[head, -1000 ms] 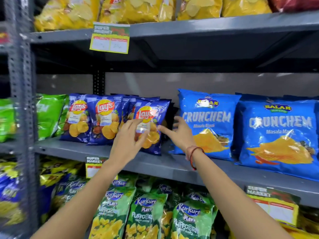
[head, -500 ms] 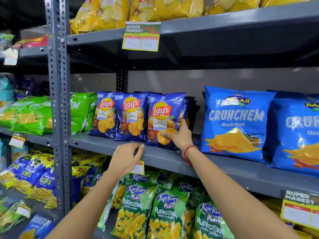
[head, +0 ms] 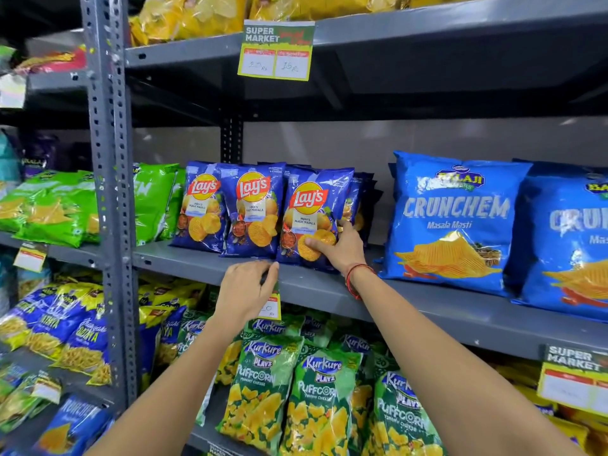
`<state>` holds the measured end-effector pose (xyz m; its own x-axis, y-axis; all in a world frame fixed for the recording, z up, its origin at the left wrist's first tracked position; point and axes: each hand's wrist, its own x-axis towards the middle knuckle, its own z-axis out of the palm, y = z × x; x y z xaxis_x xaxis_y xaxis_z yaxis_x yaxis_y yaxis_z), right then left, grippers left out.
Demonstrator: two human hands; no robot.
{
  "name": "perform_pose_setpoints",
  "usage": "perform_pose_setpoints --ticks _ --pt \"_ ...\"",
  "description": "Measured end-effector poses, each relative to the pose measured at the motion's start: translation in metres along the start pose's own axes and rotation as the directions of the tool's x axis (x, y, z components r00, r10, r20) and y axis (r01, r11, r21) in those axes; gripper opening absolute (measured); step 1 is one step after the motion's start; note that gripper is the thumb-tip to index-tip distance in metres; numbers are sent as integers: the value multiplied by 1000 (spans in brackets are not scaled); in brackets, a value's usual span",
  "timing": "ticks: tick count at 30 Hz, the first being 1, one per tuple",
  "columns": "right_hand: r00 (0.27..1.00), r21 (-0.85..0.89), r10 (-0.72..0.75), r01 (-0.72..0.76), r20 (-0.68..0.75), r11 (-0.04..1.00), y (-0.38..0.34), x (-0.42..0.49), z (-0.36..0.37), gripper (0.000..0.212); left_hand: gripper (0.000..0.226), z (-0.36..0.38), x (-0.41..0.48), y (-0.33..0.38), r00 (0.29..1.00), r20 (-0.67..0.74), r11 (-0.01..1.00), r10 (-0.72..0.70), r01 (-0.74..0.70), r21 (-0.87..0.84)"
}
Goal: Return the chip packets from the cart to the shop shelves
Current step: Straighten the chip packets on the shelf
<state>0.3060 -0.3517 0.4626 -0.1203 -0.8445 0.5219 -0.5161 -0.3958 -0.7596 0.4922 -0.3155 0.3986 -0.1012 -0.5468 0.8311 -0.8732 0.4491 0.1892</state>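
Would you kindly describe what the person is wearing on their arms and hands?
Both forearms are bare, with no sleeves in view. The right hand has a thin red thread bracelet at the wrist. The left hand shows no glove, ring or band.

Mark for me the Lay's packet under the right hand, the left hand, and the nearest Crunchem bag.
Lay's packet point(head: 307, 209): head view, on its logo.
Left hand point(head: 245, 289): head view, back of hand.
Crunchem bag point(head: 455, 209): head view, on the lettering.
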Motion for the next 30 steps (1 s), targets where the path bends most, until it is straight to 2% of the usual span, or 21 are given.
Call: perform_pose_setpoints --ticks 4,9,13,17,20,22,25,28,30 --pt "999 16 -32 33 -44 999 -1 -6 -8 86 60 1 1 0 1000 -16 1000 19 -19 1" --pt "963 13 -213 218 -163 976 -15 -21 -39 61 69 1 2 2 1000 -12 1000 -14 14 -12" --pt "911 44 -271 299 -312 953 -24 -27 -89 49 54 0 11 18 997 -60 999 -40 38 -19" --pt "827 -7 -237 272 -510 962 -7 -26 -146 41 53 3 28 53 993 -115 992 -23 9 -125" --pt "754 -65 -189 192 -629 979 19 -27 -182 50 53 11 43 91 993 -116 970 -22 -7 -245" --pt "754 -88 -148 119 -640 989 35 -30 -195 60 51 19 54 113 995 -100 942 2 -36 -334" --pt "828 -50 -65 44 -557 998 55 -31 -201 73 48 40 74 143 1000 18 844 -15 22 -536" --pt "887 74 30 5 -461 997 64 -26 -206 78 61 60 95 175 969 218 654 -112 237 -719" --pt "898 168 116 -48 -424 985 66 -20 -208 75 70 72 110 191 916 342 505 -210 401 -764"
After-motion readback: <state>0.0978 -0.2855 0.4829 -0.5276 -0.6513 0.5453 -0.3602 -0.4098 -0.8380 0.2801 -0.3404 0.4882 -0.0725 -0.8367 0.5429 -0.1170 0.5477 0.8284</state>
